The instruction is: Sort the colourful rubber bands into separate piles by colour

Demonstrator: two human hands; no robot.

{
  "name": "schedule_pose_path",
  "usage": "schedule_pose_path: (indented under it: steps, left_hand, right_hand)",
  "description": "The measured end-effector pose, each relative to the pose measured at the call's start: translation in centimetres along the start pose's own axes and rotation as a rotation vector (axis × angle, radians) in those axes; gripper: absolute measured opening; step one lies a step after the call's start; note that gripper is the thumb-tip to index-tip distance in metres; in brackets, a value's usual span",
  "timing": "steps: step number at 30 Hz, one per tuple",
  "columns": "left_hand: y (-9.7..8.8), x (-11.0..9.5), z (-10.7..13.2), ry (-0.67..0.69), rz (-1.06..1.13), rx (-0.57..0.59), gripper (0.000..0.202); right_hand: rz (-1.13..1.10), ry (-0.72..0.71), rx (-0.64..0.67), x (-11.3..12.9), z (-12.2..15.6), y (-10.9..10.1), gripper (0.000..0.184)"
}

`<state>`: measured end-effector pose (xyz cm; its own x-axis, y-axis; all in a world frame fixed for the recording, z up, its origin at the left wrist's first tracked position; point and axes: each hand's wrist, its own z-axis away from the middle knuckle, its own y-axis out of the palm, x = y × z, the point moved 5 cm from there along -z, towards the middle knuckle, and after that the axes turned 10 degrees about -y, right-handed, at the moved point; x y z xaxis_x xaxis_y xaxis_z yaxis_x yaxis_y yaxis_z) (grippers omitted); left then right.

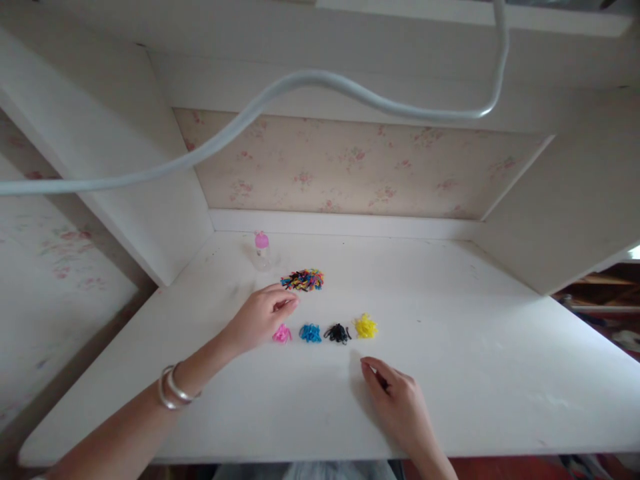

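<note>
My left hand (265, 313), with two silver bangles on its wrist, is closed in a pinch just in front of a mixed pile of many-coloured small rubber bands (303, 280). Whatever its fingertips hold, if anything, is too small to see. Below it lies a pink pile (282, 333), partly beside the hand. To the right follow a blue pile (311, 333), a black pile (338, 333) and a yellow pile (366, 326) of the same bands. My right hand (397, 397) rests nearer the front edge, thumb and fingers pressed together; their content cannot be made out.
A small clear bottle with a pink lid (262, 250) stands behind the mixed pile. The white desk (475, 373) is enclosed by side panels and a flowered back wall. Overhead, a thick white cable (320, 78) crosses the view.
</note>
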<state>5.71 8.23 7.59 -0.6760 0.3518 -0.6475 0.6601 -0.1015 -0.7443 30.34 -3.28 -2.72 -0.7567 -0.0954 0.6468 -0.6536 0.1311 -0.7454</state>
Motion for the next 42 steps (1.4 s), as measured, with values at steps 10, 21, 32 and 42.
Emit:
schedule_pose_path:
  steps: [10,21,32,42]
  left_hand:
    - [0.7,9.4,12.6,-0.513,0.258,-0.148,0.029]
    - [0.6,9.8,12.7,-0.482,0.316,-0.148,0.03]
    - [0.5,9.3,12.6,-0.415,0.323,-0.122,0.026]
    - [0.5,9.3,12.7,-0.401,0.334,-0.115,0.026]
  right_hand:
    - [0.03,-0.181,0.055,6.3,-5.5,-2.3,0.043]
    - [0.591,-0.224,0.313,11.5,-16.8,4.3,0.035]
    - [0.68,-0.171,0.326,11.1,-19.4,7.8,0.037]
    - [0.571,-0.17,0.229,10.2,-19.2,6.0,0.04]
